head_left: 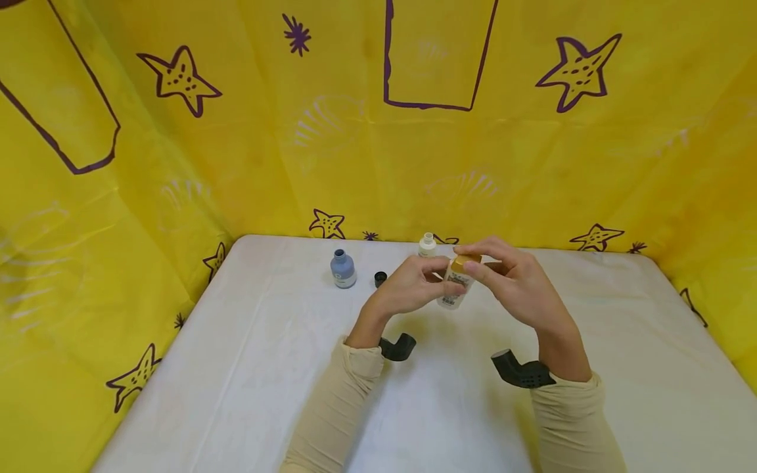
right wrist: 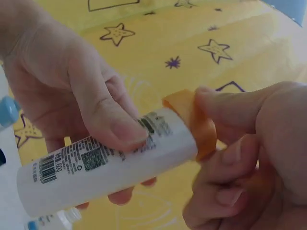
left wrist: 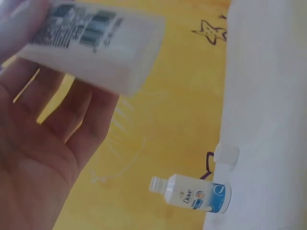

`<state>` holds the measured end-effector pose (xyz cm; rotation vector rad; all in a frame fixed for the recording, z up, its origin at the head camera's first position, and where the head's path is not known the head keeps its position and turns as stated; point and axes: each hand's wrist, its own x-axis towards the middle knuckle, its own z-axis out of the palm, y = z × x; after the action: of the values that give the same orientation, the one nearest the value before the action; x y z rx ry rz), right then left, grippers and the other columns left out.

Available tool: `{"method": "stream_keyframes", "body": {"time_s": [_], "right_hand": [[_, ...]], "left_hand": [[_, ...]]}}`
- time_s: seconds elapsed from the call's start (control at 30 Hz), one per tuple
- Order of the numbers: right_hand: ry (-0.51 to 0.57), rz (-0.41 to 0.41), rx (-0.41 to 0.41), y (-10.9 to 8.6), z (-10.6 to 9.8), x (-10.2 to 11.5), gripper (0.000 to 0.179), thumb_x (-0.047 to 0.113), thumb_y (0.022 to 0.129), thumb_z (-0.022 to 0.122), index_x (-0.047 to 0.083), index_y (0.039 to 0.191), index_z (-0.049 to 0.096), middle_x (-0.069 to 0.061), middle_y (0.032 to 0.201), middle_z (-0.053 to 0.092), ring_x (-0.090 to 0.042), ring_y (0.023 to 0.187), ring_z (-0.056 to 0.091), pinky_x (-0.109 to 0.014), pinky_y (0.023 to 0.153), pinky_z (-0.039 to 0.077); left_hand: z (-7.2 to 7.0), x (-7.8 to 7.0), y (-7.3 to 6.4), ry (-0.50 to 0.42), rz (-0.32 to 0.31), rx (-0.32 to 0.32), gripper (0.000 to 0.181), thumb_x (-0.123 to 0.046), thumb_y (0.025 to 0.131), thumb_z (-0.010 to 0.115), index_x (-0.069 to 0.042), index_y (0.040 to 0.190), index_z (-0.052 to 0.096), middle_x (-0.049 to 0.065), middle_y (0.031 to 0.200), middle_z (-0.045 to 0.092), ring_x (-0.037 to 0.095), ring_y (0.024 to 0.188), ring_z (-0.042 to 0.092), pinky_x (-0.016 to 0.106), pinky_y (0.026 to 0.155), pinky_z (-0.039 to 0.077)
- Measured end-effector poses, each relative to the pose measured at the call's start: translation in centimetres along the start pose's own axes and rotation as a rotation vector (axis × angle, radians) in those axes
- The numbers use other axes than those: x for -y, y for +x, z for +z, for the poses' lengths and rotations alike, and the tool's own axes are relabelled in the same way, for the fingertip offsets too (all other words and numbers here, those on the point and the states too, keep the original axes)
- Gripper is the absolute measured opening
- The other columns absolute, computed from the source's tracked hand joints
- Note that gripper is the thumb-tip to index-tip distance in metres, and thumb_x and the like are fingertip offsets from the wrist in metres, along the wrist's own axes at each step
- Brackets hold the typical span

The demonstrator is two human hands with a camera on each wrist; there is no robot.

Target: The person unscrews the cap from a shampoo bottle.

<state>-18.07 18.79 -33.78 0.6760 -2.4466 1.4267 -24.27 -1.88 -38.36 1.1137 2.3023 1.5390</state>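
Note:
My left hand (head_left: 405, 289) grips a white flat-sided bottle (right wrist: 110, 163) round its body, thumb across the printed label with its barcode. The bottle is held tilted above the white table. At its top end is an orange cap (right wrist: 194, 122), which my right hand (head_left: 517, 282) pinches between thumb and fingers. In the right wrist view the cap sits turned at an angle to the bottle's flat sides. Only the lower end of the bottle shows in the left wrist view, next to my left hand's spread fingers.
A blue bottle (head_left: 343, 270) without a cap stands on the white table (head_left: 284, 341), with a black cap (head_left: 380, 279) to its right. Behind my hands stands a small uncapped Dove bottle (left wrist: 196, 194), a white cap (left wrist: 226, 154) near it. Yellow patterned cloth (head_left: 367, 157) surrounds the table.

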Motion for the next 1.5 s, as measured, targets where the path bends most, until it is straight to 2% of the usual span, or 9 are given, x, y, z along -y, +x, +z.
{"method": "stream_keyframes", "body": {"time_s": [0.13,0.3,0.5,0.63,0.8,1.03,1.23,1.37,1.5], "right_hand": [[-0.147,0.143,-0.141,0.1,0.6,0.7,0.032,0.032,0.096,0.073,0.017,0.123,0.071,-0.005,0.116,0.067,-0.012,0.06,0.052,-0.024,0.055,0.043],[-0.265,0.204,-0.284,0.3,2.0,1.1,0.045,0.04,0.09,0.078,0.008,0.119,0.067,-0.008,0.106,0.066,-0.017,0.058,0.044,-0.026,0.051,0.039],[-0.288,0.116,-0.389,0.4,3.4,1.2,0.04,0.027,0.088,0.082,0.0,0.113,0.067,-0.015,0.109,0.068,-0.014,0.06,0.042,-0.021,0.054,0.036],[-0.263,0.059,-0.41,0.5,3.8,1.0,0.035,0.021,0.085,0.085,-0.001,0.107,0.068,-0.016,0.111,0.07,-0.012,0.061,0.041,-0.017,0.054,0.033],[-0.206,0.037,-0.353,0.4,3.5,0.9,0.03,0.018,0.086,0.083,0.002,0.109,0.07,-0.013,0.106,0.07,-0.01,0.056,0.039,-0.018,0.049,0.031],[-0.039,0.08,-0.054,-0.1,1.6,0.9,0.037,0.017,0.099,0.068,0.014,0.136,0.064,-0.006,0.114,0.064,-0.01,0.046,0.037,-0.026,0.044,0.031],[-0.036,0.127,0.115,-0.2,0.3,0.8,0.043,0.02,0.105,0.058,0.021,0.147,0.056,-0.006,0.072,0.054,-0.015,0.048,0.042,-0.028,0.041,0.03],[-0.046,0.101,0.103,-0.3,0.1,0.9,0.051,0.019,0.101,0.064,0.025,0.15,0.052,-0.006,0.084,0.062,-0.016,0.053,0.048,-0.028,0.046,0.037],[-0.085,0.03,-0.045,-0.2,0.3,0.8,0.048,0.014,0.094,0.073,0.019,0.14,0.061,-0.006,0.094,0.062,-0.013,0.05,0.044,-0.026,0.048,0.039]], "left_hand": [[0.3,0.2,0.1,0.037,0.006,-0.091,0.012,-0.033,0.091,0.078,-0.023,0.092,0.072,-0.007,0.086,0.07,0.014,0.083,0.069,0.024,0.079,0.059],[0.5,0.4,0.1,0.072,0.033,-0.18,0.021,-0.032,0.09,0.08,-0.025,0.109,0.076,-0.007,0.093,0.073,0.009,0.085,0.069,0.023,0.079,0.059],[0.6,0.4,0.2,0.157,0.155,-0.247,0.032,-0.028,0.088,0.081,-0.019,0.119,0.076,-0.001,0.103,0.076,0.007,0.088,0.07,0.019,0.08,0.059],[0.4,0.3,-0.2,0.185,0.152,-0.253,0.027,-0.029,0.088,0.081,-0.021,0.114,0.078,-0.004,0.092,0.072,0.006,0.078,0.062,0.018,0.073,0.055],[-0.1,0.2,-0.4,0.098,0.077,-0.196,0.023,-0.027,0.09,0.08,-0.021,0.111,0.078,-0.004,0.094,0.074,0.011,0.081,0.062,0.029,0.076,0.058],[-0.5,0.1,-0.6,0.011,-0.003,-0.128,0.012,-0.026,0.091,0.079,-0.016,0.094,0.074,0.001,0.088,0.072,0.018,0.087,0.068,0.027,0.079,0.059],[-0.6,0.2,-0.4,-0.004,-0.01,-0.104,0.02,-0.024,0.09,0.08,-0.015,0.108,0.077,0.002,0.099,0.076,0.021,0.094,0.069,0.031,0.086,0.06],[-0.6,0.2,-0.5,-0.005,-0.024,-0.105,0.019,-0.027,0.088,0.081,-0.017,0.104,0.077,0.0,0.093,0.075,0.018,0.09,0.069,0.028,0.083,0.06],[-0.6,0.0,-0.5,-0.016,-0.032,-0.105,0.02,-0.029,0.087,0.082,-0.018,0.103,0.077,-0.002,0.092,0.075,0.014,0.087,0.069,0.025,0.08,0.06]]}}
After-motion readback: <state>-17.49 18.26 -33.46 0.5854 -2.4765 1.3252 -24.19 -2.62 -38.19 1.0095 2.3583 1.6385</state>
